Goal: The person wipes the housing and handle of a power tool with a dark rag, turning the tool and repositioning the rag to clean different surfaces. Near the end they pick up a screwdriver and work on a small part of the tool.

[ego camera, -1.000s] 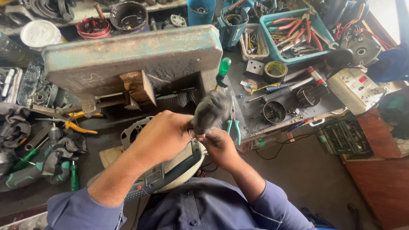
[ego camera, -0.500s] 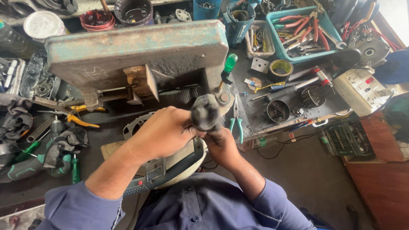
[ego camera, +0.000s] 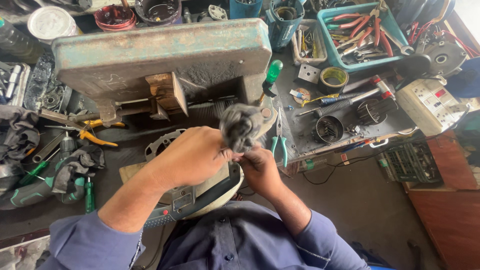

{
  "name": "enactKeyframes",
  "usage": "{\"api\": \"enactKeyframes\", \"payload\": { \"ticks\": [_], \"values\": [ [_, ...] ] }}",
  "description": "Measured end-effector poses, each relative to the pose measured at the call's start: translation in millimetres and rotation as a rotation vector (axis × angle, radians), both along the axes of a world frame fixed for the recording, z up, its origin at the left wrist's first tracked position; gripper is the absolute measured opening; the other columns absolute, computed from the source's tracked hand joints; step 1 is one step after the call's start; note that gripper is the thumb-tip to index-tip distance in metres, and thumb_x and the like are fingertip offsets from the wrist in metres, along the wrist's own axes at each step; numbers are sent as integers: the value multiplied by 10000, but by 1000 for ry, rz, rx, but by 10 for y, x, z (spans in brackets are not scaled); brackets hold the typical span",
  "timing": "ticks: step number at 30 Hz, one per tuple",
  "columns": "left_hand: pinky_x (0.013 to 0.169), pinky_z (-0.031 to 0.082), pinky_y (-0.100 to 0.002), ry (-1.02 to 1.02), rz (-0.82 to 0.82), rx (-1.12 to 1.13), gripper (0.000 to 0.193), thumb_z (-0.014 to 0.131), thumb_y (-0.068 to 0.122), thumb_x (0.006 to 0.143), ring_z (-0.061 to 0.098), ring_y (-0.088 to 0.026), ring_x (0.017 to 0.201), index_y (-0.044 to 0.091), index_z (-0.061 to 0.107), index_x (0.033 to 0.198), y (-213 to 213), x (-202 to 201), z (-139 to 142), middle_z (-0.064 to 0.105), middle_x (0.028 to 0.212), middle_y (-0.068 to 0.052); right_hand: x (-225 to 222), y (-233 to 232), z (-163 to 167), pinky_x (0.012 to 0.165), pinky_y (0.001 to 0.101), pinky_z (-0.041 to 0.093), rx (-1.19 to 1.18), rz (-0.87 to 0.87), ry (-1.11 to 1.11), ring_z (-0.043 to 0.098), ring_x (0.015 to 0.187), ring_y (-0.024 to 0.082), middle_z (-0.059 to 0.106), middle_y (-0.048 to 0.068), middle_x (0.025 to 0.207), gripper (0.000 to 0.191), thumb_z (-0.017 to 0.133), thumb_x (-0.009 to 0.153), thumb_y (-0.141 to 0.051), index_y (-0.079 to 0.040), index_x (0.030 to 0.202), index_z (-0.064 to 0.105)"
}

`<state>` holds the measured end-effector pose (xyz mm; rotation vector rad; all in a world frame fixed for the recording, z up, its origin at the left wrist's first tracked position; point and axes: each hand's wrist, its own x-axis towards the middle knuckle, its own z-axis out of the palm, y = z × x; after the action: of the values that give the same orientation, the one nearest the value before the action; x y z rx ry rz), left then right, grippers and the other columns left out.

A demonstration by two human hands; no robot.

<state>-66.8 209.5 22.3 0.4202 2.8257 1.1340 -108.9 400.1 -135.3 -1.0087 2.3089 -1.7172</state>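
Both hands hold a round, grey, dirty motor part (ego camera: 241, 126) in the air just in front of the steel block (ego camera: 165, 55): left hand (ego camera: 192, 155) wrapped over its side, right hand (ego camera: 260, 167) pinching beneath. Nothing looks taken off yet. A plastic-bodied grinder (ego camera: 200, 192) lies below them on the greasy surface (ego camera: 310, 127).

Small grey label plate (ego camera: 183, 201) on power tool body, near centre. Green sticker (ego camera: 309, 163) and red-white sticker (ego camera: 345, 158) on counter's near edge, right. No screens.
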Motion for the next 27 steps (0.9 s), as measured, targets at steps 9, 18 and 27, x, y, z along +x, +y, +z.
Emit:
{"api": "enactKeyframes", "payload": {
  "ticks": [9, 18, 27],
  "values": [
    [638, 553, -446, -23, 215, -85, 316, 828, 420, 731, 720, -352, 741, 128, 762, 830, 87, 1, -21, 734, 751, -126, 109, -106, 32, 807, 291, 535, -139, -190, -210, 655, 880, 146, 719, 58, 920, 211, 729, 803, 21, -41, 999, 679],
    [644, 520, -491, -35, 6, -48, 164, 648, 268, 906, 704, -372, 772, 154, 763, 928, -27, 18, -90, 736, 774, -121, 42, 7, 41, 854, 294, 546, -47, 32, 120, 692, 996, 152, 745, 123, 1051, 214, 684, 888, 64, -51, 1062, 732],
    [607, 547, -428, 100, 102, -91, 174, 744, 369, 843, 713, -313, 665, 205, 793, 873, 66, 45, -98, 736, 722, -86, 88, -63, 18, 851, 297, 545, -54, -178, -155, 687, 938, 139, 745, 46, 1006, 348, 798, 759, -27, -32, 1091, 692]
  ]
}}
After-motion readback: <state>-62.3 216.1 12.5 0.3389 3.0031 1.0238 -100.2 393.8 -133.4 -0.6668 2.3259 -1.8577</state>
